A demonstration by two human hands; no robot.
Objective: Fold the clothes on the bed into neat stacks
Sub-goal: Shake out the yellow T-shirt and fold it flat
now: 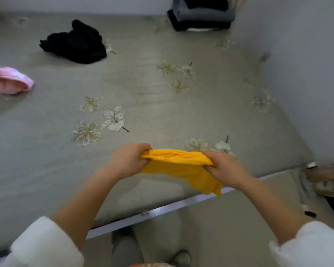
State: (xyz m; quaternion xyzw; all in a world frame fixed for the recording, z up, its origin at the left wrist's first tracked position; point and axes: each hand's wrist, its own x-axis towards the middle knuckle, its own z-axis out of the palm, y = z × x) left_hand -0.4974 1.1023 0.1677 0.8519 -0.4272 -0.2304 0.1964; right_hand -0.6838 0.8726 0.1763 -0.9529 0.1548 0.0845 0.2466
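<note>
**Yellow cloth held taut at the bed's edge**

At far left a pink garment (pixel 10 81) lies crumpled on the bed (pixel 162 105). A black garment (pixel 75 43) is heaped beyond it, and neither is folded. Near the bed's front edge the left hand (pixel 129 160) has a closed grip on one end of a yellow cloth (pixel 177 162), fingers curled round the bunched fabric. The right hand (pixel 222 168) holds the other end in the same tight grip. The cloth is stretched between them just above the bed, its lower part hanging loose toward the right. Blur makes it hard to say what kind of garment it is. A stack of folded clothes (pixel 201 16), dark and grey, sits in the far right corner. The step appears to be spreading the piece for folding. It would go best with both ends level, the true corners found, and the cloth laid flat and smoothed before the first fold.
</note>
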